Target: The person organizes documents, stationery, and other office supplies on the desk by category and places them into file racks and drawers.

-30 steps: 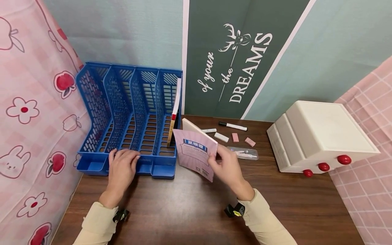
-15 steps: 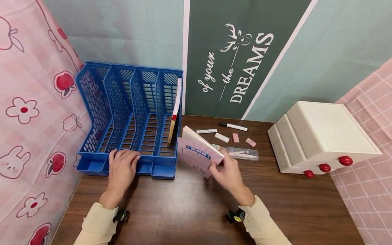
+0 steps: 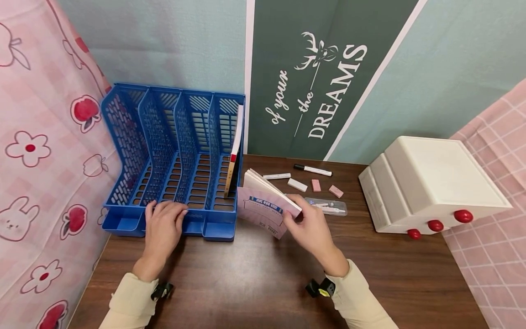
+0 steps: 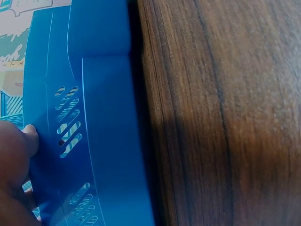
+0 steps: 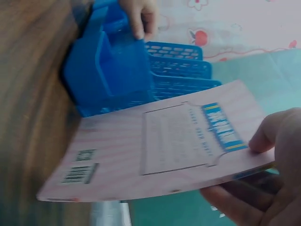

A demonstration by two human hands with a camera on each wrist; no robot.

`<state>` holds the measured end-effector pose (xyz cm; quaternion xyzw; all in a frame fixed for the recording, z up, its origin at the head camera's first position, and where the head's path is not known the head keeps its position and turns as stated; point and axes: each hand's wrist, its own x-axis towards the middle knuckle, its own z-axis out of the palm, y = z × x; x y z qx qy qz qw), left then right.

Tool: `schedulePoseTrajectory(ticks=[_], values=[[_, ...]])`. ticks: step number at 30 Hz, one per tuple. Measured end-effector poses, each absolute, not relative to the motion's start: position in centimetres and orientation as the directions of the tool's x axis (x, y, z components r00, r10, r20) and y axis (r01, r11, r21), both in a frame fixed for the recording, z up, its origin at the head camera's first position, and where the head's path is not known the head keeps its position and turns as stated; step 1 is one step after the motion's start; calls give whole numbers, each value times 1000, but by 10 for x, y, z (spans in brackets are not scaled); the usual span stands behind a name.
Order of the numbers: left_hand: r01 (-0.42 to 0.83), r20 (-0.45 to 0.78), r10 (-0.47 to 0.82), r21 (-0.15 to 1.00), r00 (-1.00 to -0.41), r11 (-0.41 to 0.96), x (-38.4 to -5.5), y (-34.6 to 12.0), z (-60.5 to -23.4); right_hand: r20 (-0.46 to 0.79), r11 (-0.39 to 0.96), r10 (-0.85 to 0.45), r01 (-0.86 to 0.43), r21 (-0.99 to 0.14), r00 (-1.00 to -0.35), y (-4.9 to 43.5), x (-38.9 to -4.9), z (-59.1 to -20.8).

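Observation:
A pink-covered book (image 3: 260, 211) stands tilted beside the right end of a blue file rack (image 3: 219, 224). My right hand (image 3: 313, 234) pinches its right edge, thumb on the printed cover and fingers behind. The pages fan slightly apart along the top. In the right wrist view the book's cover (image 5: 174, 141) shows a blue title label and barcodes. My left hand (image 3: 163, 228) holds the rack's front edge, fingers over the rim. In the left wrist view the thumb (image 4: 31, 136) lies against the blue front wall. Another book (image 3: 233, 157) stands upright in the rack's rightmost slot.
Behind the right hand lie a black-capped marker (image 3: 313, 170), a white pen (image 3: 277, 176), a white eraser (image 3: 297, 184), two pink erasers (image 3: 315, 185) and a clear case (image 3: 328, 208). A white drawer unit (image 3: 431, 183) with red knobs stands right.
The book has tipped, its top leaning toward me and its right edge lower, and its pages have spread. My right hand has shifted slightly right. The left hand stays on the rack.

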<state>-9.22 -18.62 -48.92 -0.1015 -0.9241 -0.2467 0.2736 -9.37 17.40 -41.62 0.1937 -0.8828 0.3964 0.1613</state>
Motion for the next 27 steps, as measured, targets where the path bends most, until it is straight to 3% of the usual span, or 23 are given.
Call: schedulePoseTrajectory(ticks=[15, 27], values=[[311, 535, 52, 406, -843, 859, -92, -187, -488, 317, 753, -383, -492, -438, -868, 169, -104, -380], [305, 531, 47, 410, -846, 859, -91, -186, -487, 301, 744, -392, -492, -451, -869, 172, -102, -376]])
